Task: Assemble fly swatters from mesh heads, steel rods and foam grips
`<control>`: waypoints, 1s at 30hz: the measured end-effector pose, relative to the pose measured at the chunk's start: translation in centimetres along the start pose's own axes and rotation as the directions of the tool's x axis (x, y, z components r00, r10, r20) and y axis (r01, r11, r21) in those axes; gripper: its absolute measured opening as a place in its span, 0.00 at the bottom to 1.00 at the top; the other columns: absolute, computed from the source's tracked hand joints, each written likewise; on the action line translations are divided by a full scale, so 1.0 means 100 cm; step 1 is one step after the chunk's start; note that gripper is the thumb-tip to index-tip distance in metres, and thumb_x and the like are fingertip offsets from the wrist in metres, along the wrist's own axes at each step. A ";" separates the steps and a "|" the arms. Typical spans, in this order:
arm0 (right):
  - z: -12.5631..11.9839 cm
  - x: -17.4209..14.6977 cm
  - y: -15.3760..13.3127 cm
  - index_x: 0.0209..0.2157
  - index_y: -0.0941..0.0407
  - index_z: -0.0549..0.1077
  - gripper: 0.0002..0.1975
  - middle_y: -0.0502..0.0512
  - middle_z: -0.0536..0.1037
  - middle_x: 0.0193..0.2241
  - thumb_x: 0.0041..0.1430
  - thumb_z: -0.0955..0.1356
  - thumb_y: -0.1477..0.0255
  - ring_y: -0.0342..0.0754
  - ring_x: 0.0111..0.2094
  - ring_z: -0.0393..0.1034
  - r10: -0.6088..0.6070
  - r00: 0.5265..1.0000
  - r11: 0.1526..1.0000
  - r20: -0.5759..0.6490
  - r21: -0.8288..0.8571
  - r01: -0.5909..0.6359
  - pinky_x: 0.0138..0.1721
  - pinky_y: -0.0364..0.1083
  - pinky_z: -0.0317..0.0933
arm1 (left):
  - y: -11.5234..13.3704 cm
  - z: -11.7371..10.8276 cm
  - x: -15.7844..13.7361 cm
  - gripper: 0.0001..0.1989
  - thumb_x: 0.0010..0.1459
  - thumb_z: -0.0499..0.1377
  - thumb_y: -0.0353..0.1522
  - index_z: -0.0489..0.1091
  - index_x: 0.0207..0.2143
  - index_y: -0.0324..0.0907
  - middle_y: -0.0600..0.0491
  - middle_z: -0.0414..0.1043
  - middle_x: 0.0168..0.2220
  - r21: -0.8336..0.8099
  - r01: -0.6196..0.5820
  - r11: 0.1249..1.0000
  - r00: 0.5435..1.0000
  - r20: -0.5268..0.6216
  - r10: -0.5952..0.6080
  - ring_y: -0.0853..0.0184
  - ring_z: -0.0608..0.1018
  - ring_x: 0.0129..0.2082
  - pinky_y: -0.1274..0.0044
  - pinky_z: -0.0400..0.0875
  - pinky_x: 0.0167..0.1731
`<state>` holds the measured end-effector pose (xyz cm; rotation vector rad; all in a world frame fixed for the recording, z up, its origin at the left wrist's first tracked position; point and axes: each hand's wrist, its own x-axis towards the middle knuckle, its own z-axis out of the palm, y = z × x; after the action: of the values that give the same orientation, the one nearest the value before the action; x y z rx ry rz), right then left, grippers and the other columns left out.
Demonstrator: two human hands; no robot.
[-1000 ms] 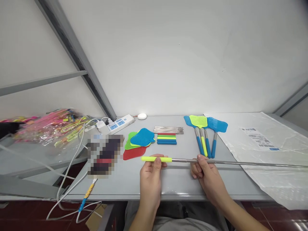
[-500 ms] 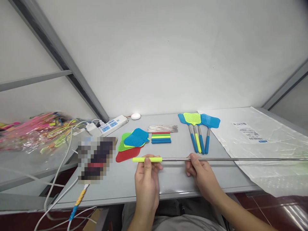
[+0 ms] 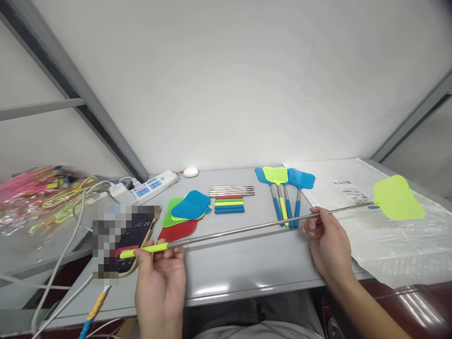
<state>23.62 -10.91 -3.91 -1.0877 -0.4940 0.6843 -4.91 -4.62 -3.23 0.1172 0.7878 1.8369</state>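
A long extended fly swatter (image 3: pixel 243 229) spans the view, tilted up toward the right, with a yellow-green grip, a metal rod and a yellow-green head. My left hand (image 3: pixel 160 275) is closed on its grip at the left end. Farther along, my right hand (image 3: pixel 328 245) pinches the metal rod, short of the head. Behind the rod lie short fly swatters (image 3: pixel 286 193) with blue and yellow-green parts. Left of them are a row of metal rods (image 3: pixel 231 190) and coloured grips (image 3: pixel 229 205). Loose swatter heads (image 3: pixel 190 205) in blue, green, yellow and red overlap nearby.
A phone (image 3: pixel 141 235), partly blurred out, lies at the left, near a white power strip (image 3: pixel 155 186) with cables. A white mouse-shaped object (image 3: pixel 191 172) sits by the wall. Plastic-wrapped colourful items (image 3: pixel 45 197) are at far left; a white plastic bag (image 3: pixel 339 188) covers the right side.
The fly swatter has shifted left and tilted, bringing its head into view. My left hand has moved left with the grip; my right hand is farther right along the rod.
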 end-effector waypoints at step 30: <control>0.012 -0.021 0.010 0.36 0.54 0.76 0.10 0.47 0.67 0.21 0.58 0.70 0.61 0.38 0.20 0.50 0.116 0.982 0.991 0.152 0.051 -0.125 0.22 0.39 0.53 | -0.035 0.012 -0.038 0.10 0.60 0.59 0.43 0.70 0.36 0.48 0.60 0.70 0.36 0.139 -0.040 0.990 0.986 0.164 0.017 0.78 0.64 0.20 0.76 0.71 0.34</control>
<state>21.07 -11.37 -4.38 -1.0203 -0.5347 0.8862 0.00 -6.69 -3.18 0.3667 0.8045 1.7723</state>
